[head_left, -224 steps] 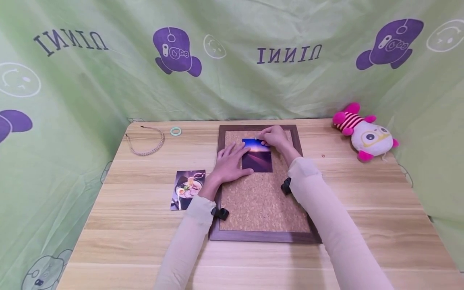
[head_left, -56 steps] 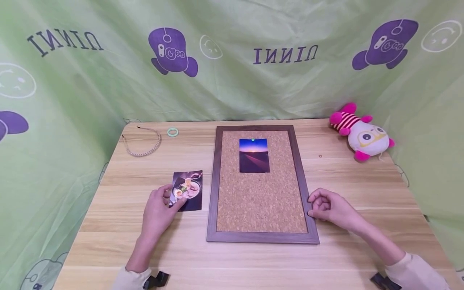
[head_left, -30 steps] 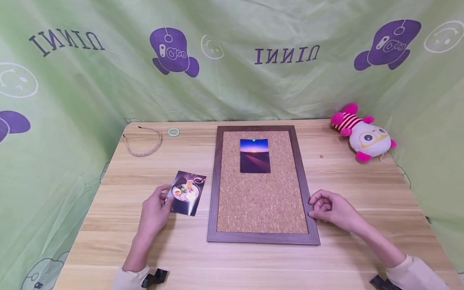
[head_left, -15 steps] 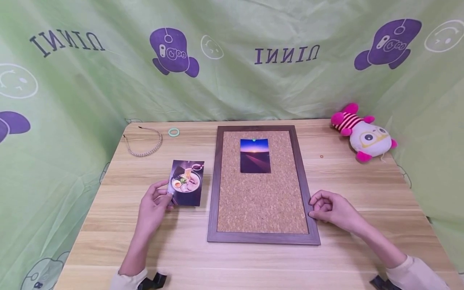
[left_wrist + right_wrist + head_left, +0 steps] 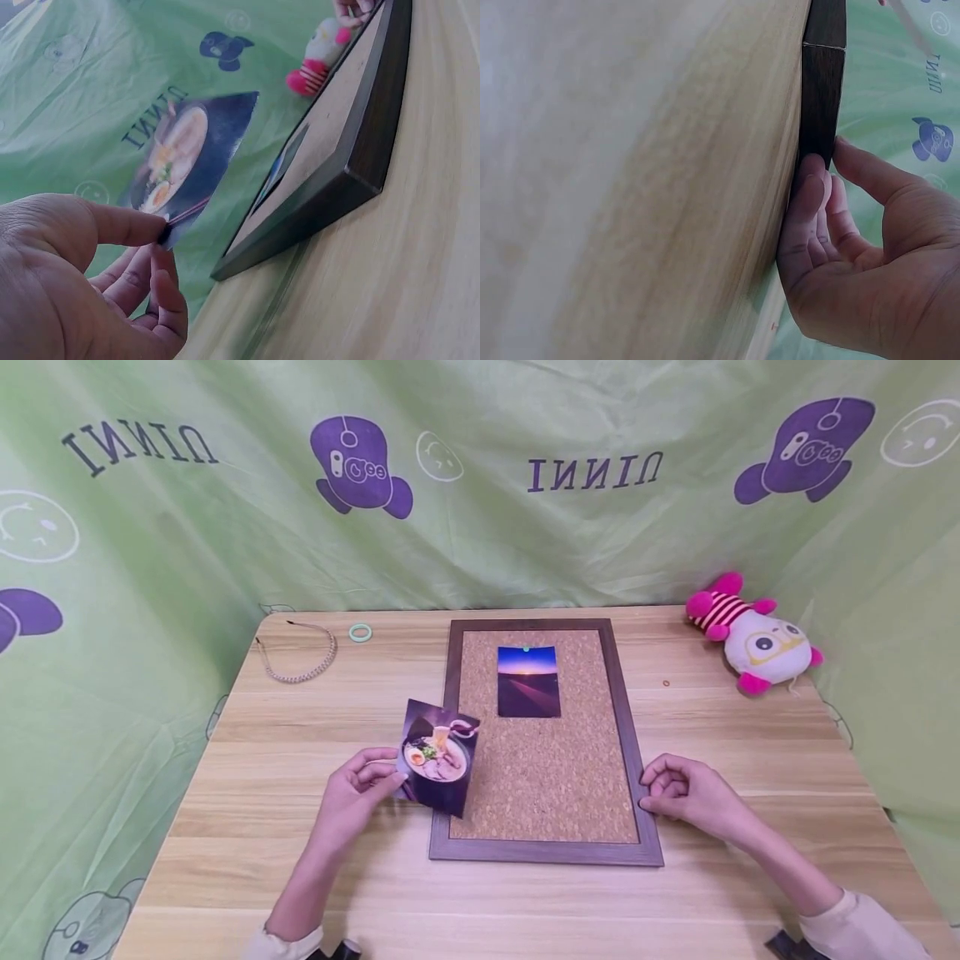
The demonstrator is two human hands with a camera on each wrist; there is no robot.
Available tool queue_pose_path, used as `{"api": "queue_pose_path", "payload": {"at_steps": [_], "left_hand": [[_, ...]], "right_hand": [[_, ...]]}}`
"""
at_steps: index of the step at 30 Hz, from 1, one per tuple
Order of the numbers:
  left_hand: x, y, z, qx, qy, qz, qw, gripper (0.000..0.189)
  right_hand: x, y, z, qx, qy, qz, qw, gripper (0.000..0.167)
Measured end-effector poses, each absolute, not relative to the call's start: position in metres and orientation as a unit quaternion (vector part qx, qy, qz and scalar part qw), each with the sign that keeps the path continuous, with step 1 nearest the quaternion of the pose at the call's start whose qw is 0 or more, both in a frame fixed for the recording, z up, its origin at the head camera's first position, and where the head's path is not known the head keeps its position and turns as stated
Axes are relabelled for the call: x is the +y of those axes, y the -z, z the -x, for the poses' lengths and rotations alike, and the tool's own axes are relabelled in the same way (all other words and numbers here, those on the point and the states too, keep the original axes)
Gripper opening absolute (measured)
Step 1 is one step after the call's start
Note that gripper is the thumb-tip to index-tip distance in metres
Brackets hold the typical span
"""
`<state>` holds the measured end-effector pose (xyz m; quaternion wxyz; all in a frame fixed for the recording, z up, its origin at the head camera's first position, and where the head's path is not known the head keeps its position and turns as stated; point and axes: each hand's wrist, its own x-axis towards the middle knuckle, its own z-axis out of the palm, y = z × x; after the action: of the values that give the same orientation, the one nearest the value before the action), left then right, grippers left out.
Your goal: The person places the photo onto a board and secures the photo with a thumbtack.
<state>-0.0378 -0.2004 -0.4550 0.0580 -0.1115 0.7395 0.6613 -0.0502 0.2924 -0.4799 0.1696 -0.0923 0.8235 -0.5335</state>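
Food photo (image 5: 442, 758): lifted off table (image 5: 247, 793), tilted, overlapping left rim of board (image 5: 547, 785) in head view; apart from rim in left wrist view.
Left hand (image 5: 348, 802): pinching food photo by left edge.
Right hand (image 5: 696, 795): thumb and fingers curled onto board's right rim.
Cork: broad stretch between sunset photo (image 5: 528, 689) and bottom rim.
Table edge: far one close to top rim.
Change from half-second ago: food photo shifted right, twisted; right hand unmoved.
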Motion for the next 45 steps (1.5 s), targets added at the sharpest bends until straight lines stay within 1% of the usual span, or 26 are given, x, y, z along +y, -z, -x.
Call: {"api": "queue_pose_path", "payload": {"at_steps": [4, 10, 13, 17, 22, 28, 36, 45], "left_hand": [[-0.189, 0.454, 0.038, 0.747, -0.655, 0.079, 0.083, 0.042], [-0.172, 0.455, 0.040, 0.751, -0.646, 0.065, 0.116, 0.044], [-0.162, 0.458, 0.041, 0.762, -0.636, 0.049, 0.115, 0.045], [-0.149, 0.462, 0.041, 0.771, -0.627, 0.020, 0.111, 0.051], [-0.134, 0.467, 0.041, 0.767, -0.628, -0.009, 0.127, 0.058], [-0.122, 0.473, 0.041, 0.763, -0.629, -0.031, 0.147, 0.058], [-0.108, 0.476, 0.046, 0.754, -0.633, -0.047, 0.172, 0.063], [-0.097, 0.484, 0.057, 0.750, -0.634, -0.070, 0.175, 0.063]], "right_hand": [[0.293, 0.481, 0.051, 0.823, 0.534, 0.097, 0.166, 0.027], [0.293, 0.483, 0.050, 0.823, 0.534, 0.099, 0.165, 0.027], [0.293, 0.483, 0.050, 0.825, 0.531, 0.096, 0.166, 0.027], [0.293, 0.483, 0.050, 0.829, 0.526, 0.095, 0.165, 0.027], [0.294, 0.483, 0.049, 0.829, 0.526, 0.092, 0.166, 0.027], [0.293, 0.482, 0.050, 0.826, 0.530, 0.088, 0.170, 0.027], [0.293, 0.482, 0.049, 0.827, 0.529, 0.092, 0.169, 0.027], [0.293, 0.483, 0.049, 0.827, 0.527, 0.093, 0.170, 0.026]]}}
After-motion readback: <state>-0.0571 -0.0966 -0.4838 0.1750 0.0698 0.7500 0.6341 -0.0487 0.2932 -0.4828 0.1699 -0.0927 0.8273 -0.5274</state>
